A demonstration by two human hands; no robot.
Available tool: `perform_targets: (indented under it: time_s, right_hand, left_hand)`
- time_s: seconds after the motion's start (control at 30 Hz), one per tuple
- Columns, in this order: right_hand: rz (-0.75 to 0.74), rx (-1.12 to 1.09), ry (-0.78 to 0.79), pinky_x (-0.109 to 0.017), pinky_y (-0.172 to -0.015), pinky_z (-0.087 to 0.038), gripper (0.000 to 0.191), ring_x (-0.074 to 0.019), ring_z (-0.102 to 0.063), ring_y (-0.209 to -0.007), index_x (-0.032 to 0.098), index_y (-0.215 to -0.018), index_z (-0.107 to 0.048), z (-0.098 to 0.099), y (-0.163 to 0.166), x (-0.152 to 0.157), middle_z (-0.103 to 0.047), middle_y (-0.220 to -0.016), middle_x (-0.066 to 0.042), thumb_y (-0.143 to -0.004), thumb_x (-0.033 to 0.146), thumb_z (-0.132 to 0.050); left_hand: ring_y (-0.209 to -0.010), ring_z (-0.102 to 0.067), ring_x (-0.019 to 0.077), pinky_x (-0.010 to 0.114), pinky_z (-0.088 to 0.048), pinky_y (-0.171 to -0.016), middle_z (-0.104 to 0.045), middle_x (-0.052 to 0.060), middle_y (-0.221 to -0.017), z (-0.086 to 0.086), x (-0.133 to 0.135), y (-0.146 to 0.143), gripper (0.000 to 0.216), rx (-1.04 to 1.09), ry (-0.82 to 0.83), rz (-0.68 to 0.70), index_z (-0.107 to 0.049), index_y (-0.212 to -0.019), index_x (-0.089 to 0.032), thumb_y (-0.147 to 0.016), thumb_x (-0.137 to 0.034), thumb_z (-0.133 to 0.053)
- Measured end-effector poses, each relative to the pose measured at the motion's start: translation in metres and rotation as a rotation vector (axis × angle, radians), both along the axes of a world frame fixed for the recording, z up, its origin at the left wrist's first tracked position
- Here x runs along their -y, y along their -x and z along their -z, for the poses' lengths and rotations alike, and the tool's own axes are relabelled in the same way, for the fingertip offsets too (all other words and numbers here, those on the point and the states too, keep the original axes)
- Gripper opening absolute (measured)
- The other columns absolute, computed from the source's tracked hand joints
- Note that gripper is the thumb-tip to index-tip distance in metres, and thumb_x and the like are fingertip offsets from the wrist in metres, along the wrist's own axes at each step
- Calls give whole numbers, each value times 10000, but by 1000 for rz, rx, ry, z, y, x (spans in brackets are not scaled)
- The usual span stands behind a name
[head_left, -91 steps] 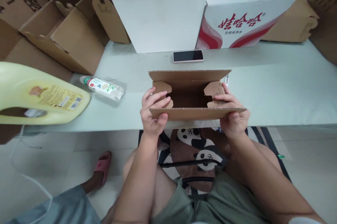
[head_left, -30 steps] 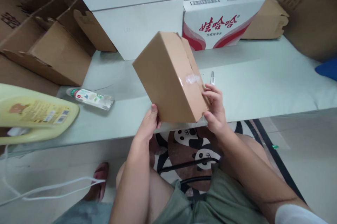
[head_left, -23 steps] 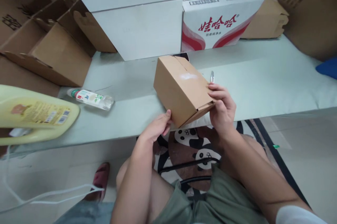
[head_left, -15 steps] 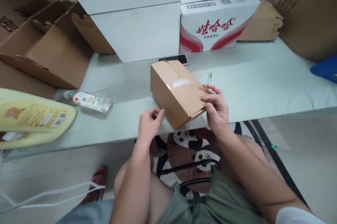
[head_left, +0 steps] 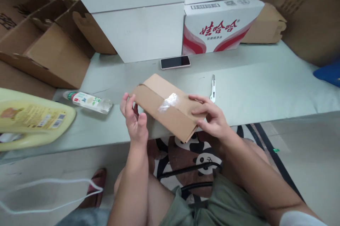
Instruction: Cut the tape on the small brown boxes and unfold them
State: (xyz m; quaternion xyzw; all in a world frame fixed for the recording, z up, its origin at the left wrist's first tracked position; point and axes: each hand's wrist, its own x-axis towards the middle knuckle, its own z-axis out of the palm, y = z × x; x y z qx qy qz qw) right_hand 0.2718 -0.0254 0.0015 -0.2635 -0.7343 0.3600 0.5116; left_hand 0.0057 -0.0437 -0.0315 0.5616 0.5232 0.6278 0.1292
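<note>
A small brown cardboard box, with clear tape across the seam of its top flaps, sits tilted at the table's front edge between my hands. My right hand grips its right end, fingers on top and thumb at the near corner. At the opposite end, the fingertips of my left hand are against the left corner, with the thumb held apart from the fingers. The box hides part of these left fingers. Just beyond my right hand lies a white utility knife. A phone rests flat behind the box.
Left on the table are a clear labelled bottle and a large yellow jug. White cartons and a red-and-white carton line the back. Open brown boxes stand far left; a blue object is at right.
The box has turned and tipped, so its taped top faces me more, and it has come nearer. My left hand has moved left and up to its left corner. The phone and knife now show fully.
</note>
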Motion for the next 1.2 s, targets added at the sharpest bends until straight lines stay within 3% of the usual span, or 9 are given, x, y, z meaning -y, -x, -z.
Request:
perform_targets:
  time_s: [0.1, 0.23, 0.33, 0.47, 0.57, 0.67, 0.77, 0.97, 1.2]
  right_hand:
    - [6, 5, 6, -460, -979, -540, 226, -269, -626, -1238, 287, -1056, -683, -3, 0, 2, -637, -1346, -80, -938, 443, -569]
    - [594, 201, 232, -433, -809, -548, 293, -235, -653, -873, 238, -1067, -664, 7, -19, -18, -659, -1013, -94, -922, 425, -490]
    - [861, 622, 393, -468, -825, -516, 510, -268, -625, -892, 223, -1292, -619, 18, -39, -41, -590, -1188, -159, -818, 410, -591]
    - [809, 910, 477, -446, -792, -481, 776, -309, -614, -900, 217, -1544, -385, 30, -53, -59, -653, -1066, -152, -805, 359, -578]
    - [834, 814, 445, -366, -678, -431, 677, -235, -542, -690, 186, -1433, -500, 33, -53, -60, -672, -826, -84, -765, 271, -570]
    - [872, 587, 409, -317, -602, -368, 407, -181, -450, -575, 212, -1164, -645, 28, -49, -55, -599, -669, -16, -769, 244, -549]
    - [729, 209, 369, -299, -598, -397, 213, -158, -497, -577, 237, -983, -655, 14, -42, -44, -575, -642, 22, -815, 235, -523]
    - [437, -375, -20, -276, -586, -456, 92, -117, -537, -601, 266, -872, -615, -25, -16, -8, -539, -723, 37, -877, 342, -666]
    - [124, -112, -194, -328, -582, -501, 127, -172, -614, -656, 248, -1017, -676, -49, 3, 22, -617, -751, -20, -939, 278, -580]
  left_hand:
    - [-1457, -408, 307, 445, -392, -1176, -314, 94, -1590, -3, -3, 4, 523, -95, 36, -32, -646, -1260, -275, -888, -638, -585]
    - [-1463, -396, 313, 441, -389, -1182, -344, 119, -1550, -5, -4, 3, 525, -106, 52, -64, -679, -1203, -240, -870, -640, -611]
    - [-1486, -363, 322, 449, -367, -1201, -351, 127, -1539, -5, -5, 0, 541, -91, 46, -76, -681, -1196, -230, -865, -652, -608]
    - [-1475, -380, 315, 448, -351, -1216, -356, 125, -1535, -5, -6, -1, 561, -87, 63, -87, -683, -1191, -232, -862, -677, -593]
    - [-1474, -380, 311, 448, -341, -1225, -367, 114, -1532, -5, -6, -1, 549, -77, 66, -86, -692, -1184, -244, -854, -674, -606]
    - [-1487, -360, 316, 452, -337, -1229, -369, 114, -1533, -5, -6, 0, 533, -48, 58, -69, -698, -1187, -248, -848, -653, -632]
    - [-1484, -362, 316, 447, -352, -1221, -375, 109, -1528, -6, -6, -1, 544, -56, 67, -76, -698, -1178, -248, -840, -668, -629]
    - [-1497, -349, 322, 449, -364, -1206, -335, 117, -1553, -8, -6, -4, 565, -97, 100, -71, -677, -1194, -241, -858, -687, -584]
    - [-1486, -368, 332, 469, -369, -1203, -319, 128, -1558, -5, -7, -6, 562, -85, 81, -61, -671, -1215, -231, -864, -663, -593]
